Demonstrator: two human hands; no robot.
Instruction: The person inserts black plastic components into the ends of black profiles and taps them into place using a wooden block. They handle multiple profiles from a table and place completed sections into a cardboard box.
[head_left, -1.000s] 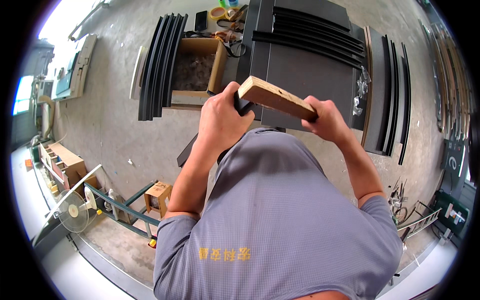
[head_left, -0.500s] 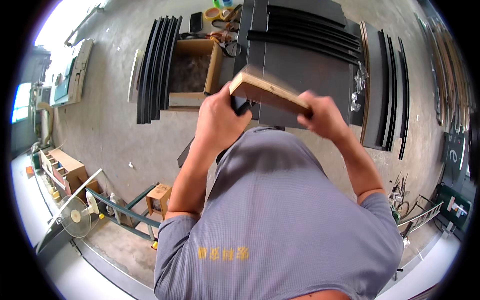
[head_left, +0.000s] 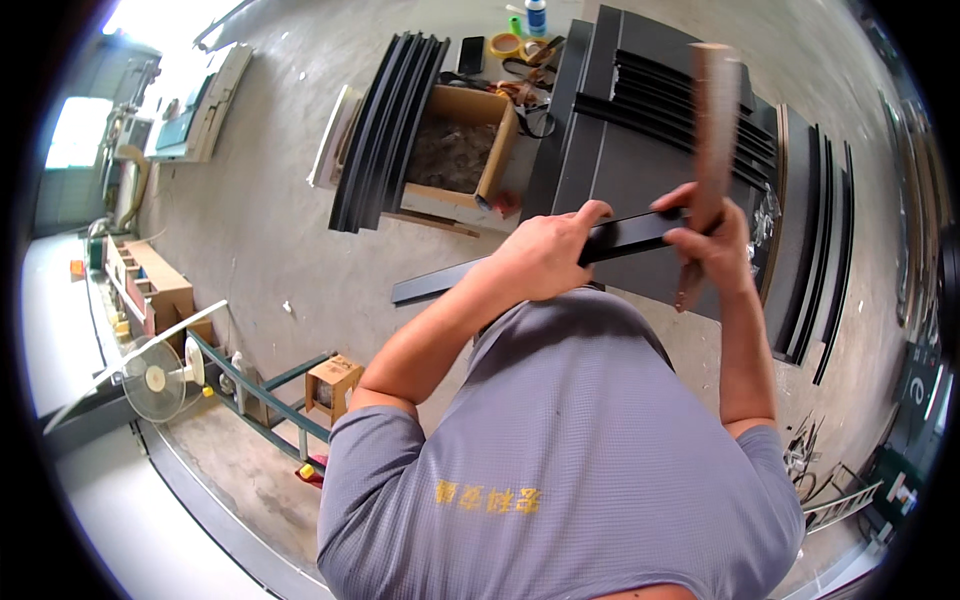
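Observation:
My left hand (head_left: 548,252) is closed around a long black strip (head_left: 630,236), which slants up to the right in front of my body. The strip's other end sticks out below my left forearm. My right hand (head_left: 718,245) grips a wooden board (head_left: 712,140), brownish and blurred by motion, seen nearly edge-on and pointing away from me. The right thumb and forefinger are beside the strip's right end; whether they touch it I cannot tell. Beyond the hands lies a dark flat panel (head_left: 640,150) bearing several black strips (head_left: 690,125).
An open cardboard box (head_left: 497,160) stands left of the panel, beside a stack of black profiles (head_left: 385,130). A phone (head_left: 470,55), tape rolls (head_left: 505,45) and a blue-white bottle (head_left: 536,16) lie beyond it. More panels and strips (head_left: 820,240) are at right; a fan (head_left: 155,378) is lower left.
The board has swung from lying across between both hands to nearly upright in my right hand. The black strip now shows lengthwise in my left hand. The surroundings have shifted right in view.

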